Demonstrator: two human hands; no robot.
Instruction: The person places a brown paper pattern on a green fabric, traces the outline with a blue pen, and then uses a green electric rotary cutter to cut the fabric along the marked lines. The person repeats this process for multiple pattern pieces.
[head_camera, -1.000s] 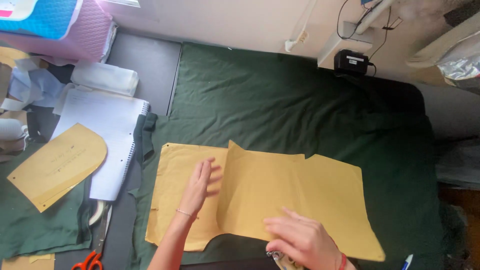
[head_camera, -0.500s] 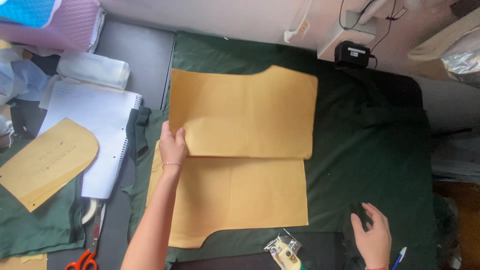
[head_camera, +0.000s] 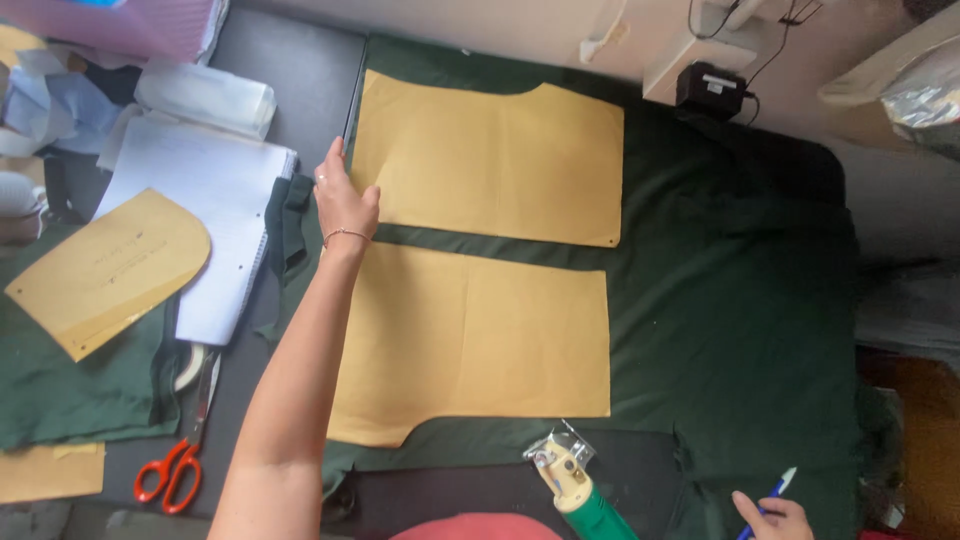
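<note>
My left hand (head_camera: 345, 200) lies open, fingers flat, on the left edge of the upper tan paper pattern piece (head_camera: 490, 165) — spread on the dark green cloth (head_camera: 740, 300), just above the lower tan paper pattern piece (head_camera: 470, 340). The paper looks light and fairly stiff, likely to crease — best held at an edge. My right hand (head_camera: 775, 517) grips a blue pen (head_camera: 772, 492). No containers show.

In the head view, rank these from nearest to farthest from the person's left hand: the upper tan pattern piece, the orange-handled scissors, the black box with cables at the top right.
From the left hand:
1. Upper tan pattern piece: touching, at its left edge.
2. Orange-handled scissors: lower left, on the grey surface.
3. Black box: far top right, past the green fabric.
</note>
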